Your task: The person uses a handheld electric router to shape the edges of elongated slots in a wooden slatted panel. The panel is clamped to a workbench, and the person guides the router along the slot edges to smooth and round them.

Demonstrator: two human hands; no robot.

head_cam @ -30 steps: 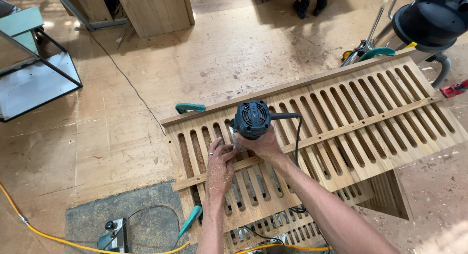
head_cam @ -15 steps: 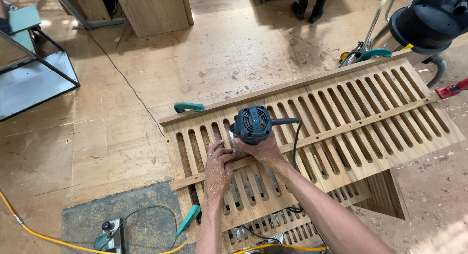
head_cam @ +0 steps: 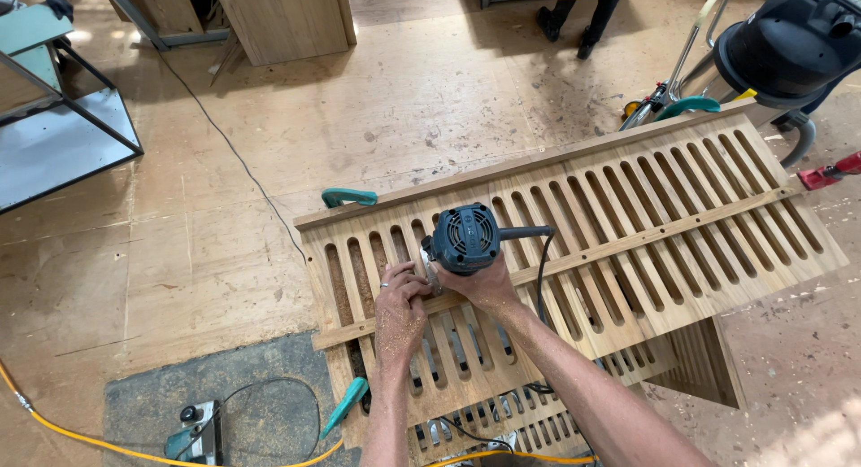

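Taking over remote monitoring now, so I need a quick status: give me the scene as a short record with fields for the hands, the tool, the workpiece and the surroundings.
left hand: left hand on the base of the router, dusted with sawdust
right hand: right hand grips the router
tool: teal router upright on the panel, black cord trailing toward the person
workpiece: slotted wooden panel, flat, with a thin batten across the slots
clamps: teal clamp at the far edge, another at the near edge
surroundings: vacuum at far right; yellow cable on floor
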